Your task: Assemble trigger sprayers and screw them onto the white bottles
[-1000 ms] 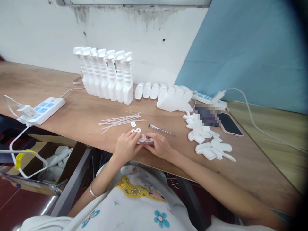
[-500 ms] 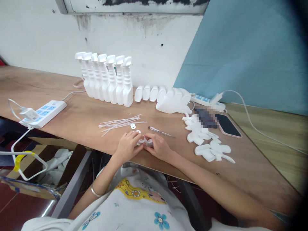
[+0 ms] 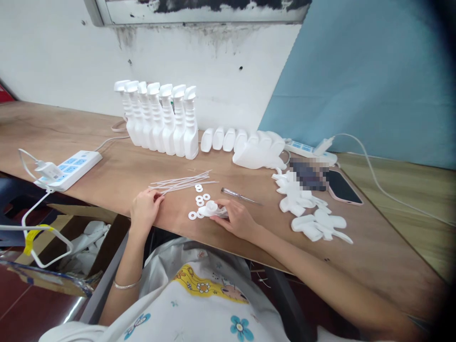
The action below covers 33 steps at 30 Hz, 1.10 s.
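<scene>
My right hand point(image 3: 237, 218) holds a white spray trigger head point(image 3: 211, 207) low over the table near its front edge; the round collar points up and left. Several flat white washers point(image 3: 199, 199) lie just left of it and behind it. Away to the left, my left hand point(image 3: 145, 209) has its fingertips together at the near-left ends of a bundle of thin white tubes point(image 3: 185, 180). Thumb and fingers close on a tube end there, partly hidden by the hand. Behind my right hand lies a screwdriver point(image 3: 240, 195) with a clear handle.
White spray bottles point(image 3: 190, 137) stand in a row against the wall, with white shells point(image 3: 258, 152) beside them. Loose white trigger parts point(image 3: 313, 223) and a phone point(image 3: 344, 186) lie right. Power strips point(image 3: 76, 168) sit at both sides. A box point(image 3: 117, 237) of white parts stands below left.
My left hand has left the spray trigger head and moved left to the tubes. The right hand keeps hold of the head. More washers are now in sight.
</scene>
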Each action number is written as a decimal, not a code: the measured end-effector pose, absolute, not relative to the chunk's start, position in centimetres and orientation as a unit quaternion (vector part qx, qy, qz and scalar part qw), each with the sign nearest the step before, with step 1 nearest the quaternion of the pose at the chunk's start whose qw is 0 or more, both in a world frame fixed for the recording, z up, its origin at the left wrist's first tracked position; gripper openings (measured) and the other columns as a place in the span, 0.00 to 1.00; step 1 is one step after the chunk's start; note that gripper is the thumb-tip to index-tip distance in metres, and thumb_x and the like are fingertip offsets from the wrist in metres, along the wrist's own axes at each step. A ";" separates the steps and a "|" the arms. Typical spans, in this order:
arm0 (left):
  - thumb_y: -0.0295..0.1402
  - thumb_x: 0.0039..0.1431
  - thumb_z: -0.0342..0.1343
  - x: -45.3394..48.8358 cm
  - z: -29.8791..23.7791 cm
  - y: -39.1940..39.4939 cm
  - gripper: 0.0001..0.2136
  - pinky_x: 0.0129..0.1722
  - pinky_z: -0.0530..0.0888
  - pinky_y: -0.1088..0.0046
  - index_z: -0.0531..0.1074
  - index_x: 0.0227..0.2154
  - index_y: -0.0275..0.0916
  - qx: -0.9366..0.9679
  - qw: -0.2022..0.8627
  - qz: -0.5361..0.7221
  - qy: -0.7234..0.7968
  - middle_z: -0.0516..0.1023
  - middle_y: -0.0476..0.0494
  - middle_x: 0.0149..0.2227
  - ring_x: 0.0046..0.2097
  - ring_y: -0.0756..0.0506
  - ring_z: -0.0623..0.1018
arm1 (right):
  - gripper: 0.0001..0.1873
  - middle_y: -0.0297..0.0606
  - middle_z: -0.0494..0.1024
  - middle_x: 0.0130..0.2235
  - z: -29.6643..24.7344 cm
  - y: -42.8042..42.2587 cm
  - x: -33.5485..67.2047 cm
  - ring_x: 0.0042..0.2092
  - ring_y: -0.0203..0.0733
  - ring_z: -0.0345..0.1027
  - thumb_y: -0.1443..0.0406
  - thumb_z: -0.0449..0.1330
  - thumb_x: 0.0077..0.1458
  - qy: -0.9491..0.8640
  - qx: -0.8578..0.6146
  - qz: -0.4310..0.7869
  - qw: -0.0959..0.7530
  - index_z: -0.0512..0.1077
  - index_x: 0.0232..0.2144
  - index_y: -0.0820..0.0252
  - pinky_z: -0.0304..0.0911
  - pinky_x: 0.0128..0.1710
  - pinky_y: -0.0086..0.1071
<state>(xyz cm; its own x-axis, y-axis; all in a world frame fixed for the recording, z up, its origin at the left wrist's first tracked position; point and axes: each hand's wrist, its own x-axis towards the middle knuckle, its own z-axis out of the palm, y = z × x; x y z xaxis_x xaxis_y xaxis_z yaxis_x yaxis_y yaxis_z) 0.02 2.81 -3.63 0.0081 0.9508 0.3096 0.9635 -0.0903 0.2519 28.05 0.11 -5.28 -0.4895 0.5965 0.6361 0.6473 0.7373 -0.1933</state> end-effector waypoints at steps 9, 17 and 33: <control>0.34 0.53 0.50 0.9 -1.6 1.3 0.08 0.31 0.68 0.71 0.71 0.27 0.37 -0.676 -0.047 -0.331 -0.656 0.75 0.44 0.31 0.28 0.46 0.73 | 0.17 0.42 0.75 0.37 -5.1 0.1 28.1 0.37 0.42 0.72 0.58 0.54 0.54 -0.864 -0.362 -0.038 0.348 0.60 0.44 0.60 0.68 0.36 0.35; 0.38 0.51 0.55 7.2 -0.6 0.3 0.09 0.30 0.72 0.76 0.69 0.28 0.35 -0.589 -0.370 -0.563 -0.446 0.73 0.49 0.23 0.26 0.51 0.73 | 0.17 0.42 0.75 0.37 -5.3 0.2 28.0 0.36 0.42 0.72 0.58 0.55 0.53 -0.862 -0.366 -0.033 0.350 0.61 0.43 0.61 0.68 0.35 0.35; 0.35 0.56 0.53 11.0 -2.5 0.6 0.07 0.34 0.71 0.75 0.71 0.29 0.38 -0.690 -0.302 -0.492 -0.437 0.77 0.47 0.30 0.32 0.49 0.76 | 0.17 0.41 0.75 0.37 -5.5 0.2 28.1 0.37 0.42 0.71 0.59 0.54 0.55 -0.865 -0.357 -0.028 0.350 0.60 0.44 0.60 0.67 0.36 0.34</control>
